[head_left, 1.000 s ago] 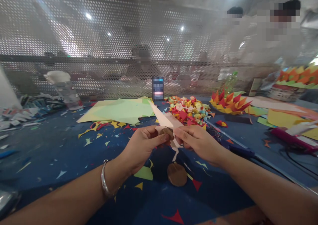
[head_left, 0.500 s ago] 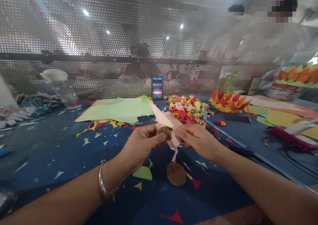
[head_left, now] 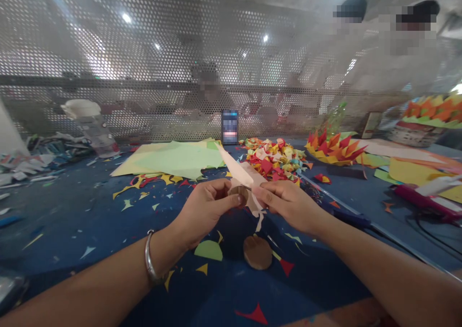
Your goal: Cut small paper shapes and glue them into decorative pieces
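Observation:
My left hand [head_left: 211, 204] pinches a small brown cardboard disc [head_left: 238, 193] between thumb and fingers. Folded pale pink paper [head_left: 236, 166] rises behind the disc, and my right hand [head_left: 279, 197] is closed on its right side. A thin dark line runs between the disc and my right fingertips; what it is I cannot make out. From the paper's lower edge a narrow strip [head_left: 259, 221] hangs down. Below my hands, a second brown disc [head_left: 257, 252] lies on the blue tabletop [head_left: 144, 250], close to a green half-round scrap [head_left: 208, 250].
Green and yellow sheets [head_left: 166, 158] lie at the back left, and a heap of coloured scraps [head_left: 274, 158] behind my right hand. Further right are a red-orange paper piece [head_left: 335, 149] and a purple glue gun [head_left: 426, 199] with its cord. A phone [head_left: 230, 126] stands against the perforated screen.
The hanging strip has shifted and now ends above the lower disc instead of reaching it. Both hands keep nearly the same place and grip.

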`<state>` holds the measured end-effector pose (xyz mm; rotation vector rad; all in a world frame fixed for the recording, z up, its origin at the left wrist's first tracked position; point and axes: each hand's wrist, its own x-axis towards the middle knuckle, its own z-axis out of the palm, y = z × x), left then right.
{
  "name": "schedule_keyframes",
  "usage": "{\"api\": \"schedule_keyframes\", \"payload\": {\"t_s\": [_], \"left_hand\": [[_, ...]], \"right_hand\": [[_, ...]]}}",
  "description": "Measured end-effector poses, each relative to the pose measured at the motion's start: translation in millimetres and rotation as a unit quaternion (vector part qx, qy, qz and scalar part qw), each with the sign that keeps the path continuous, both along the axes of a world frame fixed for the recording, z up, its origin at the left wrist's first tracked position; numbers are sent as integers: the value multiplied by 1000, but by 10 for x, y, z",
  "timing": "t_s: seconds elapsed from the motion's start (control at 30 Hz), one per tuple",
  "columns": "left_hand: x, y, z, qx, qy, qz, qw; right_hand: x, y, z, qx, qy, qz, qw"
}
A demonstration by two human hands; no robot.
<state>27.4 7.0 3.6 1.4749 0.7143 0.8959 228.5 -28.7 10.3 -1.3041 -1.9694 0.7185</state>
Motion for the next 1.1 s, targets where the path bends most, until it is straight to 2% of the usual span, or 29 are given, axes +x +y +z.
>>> {"api": "schedule_keyframes", "payload": {"t_s": [0.2, 0.57, 0.77, 1.1], "left_hand": [[2, -8, 2, -30, -15, -10, 999], [-6, 21, -17, -35, -31, -40, 998], [-6, 25, -4, -48, -28, -34, 998], [-29, 39, -9, -54, -18, -56, 997]], "right_hand": [[17, -13, 27, 17, -26, -2, 1000], [29, -21, 44, 30, -24, 2, 999], [38, -8, 23, 24, -14, -2, 1000], [49, 0, 10, 30, -39, -4, 999]]}}
